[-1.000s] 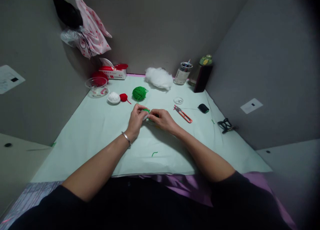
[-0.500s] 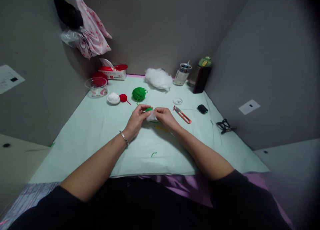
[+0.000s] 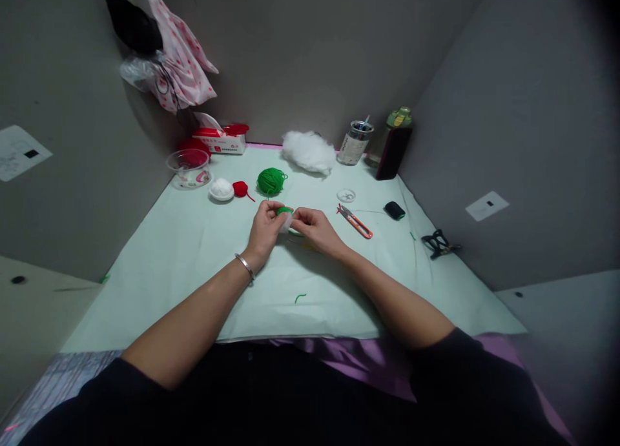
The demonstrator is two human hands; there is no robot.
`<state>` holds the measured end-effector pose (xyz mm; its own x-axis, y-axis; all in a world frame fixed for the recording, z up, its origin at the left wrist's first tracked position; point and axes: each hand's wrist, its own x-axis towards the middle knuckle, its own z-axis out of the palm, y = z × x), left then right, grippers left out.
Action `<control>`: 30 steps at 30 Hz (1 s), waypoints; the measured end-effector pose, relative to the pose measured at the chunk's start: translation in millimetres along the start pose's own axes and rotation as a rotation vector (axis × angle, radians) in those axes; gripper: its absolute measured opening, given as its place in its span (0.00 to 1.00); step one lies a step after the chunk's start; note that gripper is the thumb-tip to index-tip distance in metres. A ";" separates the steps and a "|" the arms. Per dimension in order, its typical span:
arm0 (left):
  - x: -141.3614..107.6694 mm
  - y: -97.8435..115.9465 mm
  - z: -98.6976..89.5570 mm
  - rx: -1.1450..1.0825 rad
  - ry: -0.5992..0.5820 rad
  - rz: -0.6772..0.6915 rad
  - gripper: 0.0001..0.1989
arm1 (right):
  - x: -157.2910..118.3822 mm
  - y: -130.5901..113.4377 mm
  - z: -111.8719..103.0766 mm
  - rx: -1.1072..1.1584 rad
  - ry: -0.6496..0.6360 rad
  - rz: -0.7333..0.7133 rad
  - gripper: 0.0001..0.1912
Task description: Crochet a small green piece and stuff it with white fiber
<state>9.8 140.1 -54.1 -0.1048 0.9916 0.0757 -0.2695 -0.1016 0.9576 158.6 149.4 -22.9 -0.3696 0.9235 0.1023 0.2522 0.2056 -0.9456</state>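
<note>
Between the fingers of my left hand [image 3: 263, 232] is a small green yarn piece [image 3: 284, 210], its detail too small to make out. A tuft of white fibre stuffing [image 3: 286, 224] bulges from its near side, under my left thumb. My right hand [image 3: 317, 230] is closed, thumb and fingertips pinching at the right edge of the stuffing. Below the hands lies a thin yellow thing [image 3: 309, 246], partly covered. Just behind my left hand sits a ball of green yarn [image 3: 271, 182]. Orange-handled thread snips [image 3: 356, 222] lie to the right of my right hand.
Along the back wall are a heap of white stuffing [image 3: 308, 152], a can [image 3: 354, 144], a bottle [image 3: 400, 118] and a dark phone-like slab [image 3: 393, 154]. Plastic tub [image 3: 190, 175], white yarn [image 3: 221, 189] and red yarn [image 3: 240, 188] stand left. A black clip [image 3: 438, 244] lies right.
My right fingertips have shifted slightly left, closer to the green piece. The white tuft looks smaller and more tucked against it. My left hand keeps its hold.
</note>
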 end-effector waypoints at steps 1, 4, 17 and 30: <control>-1.1 1.0 0.8 -0.009 -0.010 -0.009 0.12 | 0.9 1.2 0.6 0.010 0.021 0.008 0.16; -4.6 5.4 4.1 -0.052 -0.049 -0.034 0.09 | 3.2 4.8 0.4 0.028 0.086 0.033 0.16; -5.4 -0.1 5.2 -0.088 -0.056 -0.123 0.15 | -4.4 1.8 1.4 -0.206 0.130 0.032 0.12; -7.4 5.5 8.0 0.039 0.009 0.114 0.10 | -2.8 3.1 7.3 -0.038 0.025 0.037 0.25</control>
<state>16.8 132.9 -47.2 -0.1410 0.9731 0.1821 -0.2183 -0.2099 0.9530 153.9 145.0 -28.4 -0.3366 0.9386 0.0755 0.2990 0.1826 -0.9366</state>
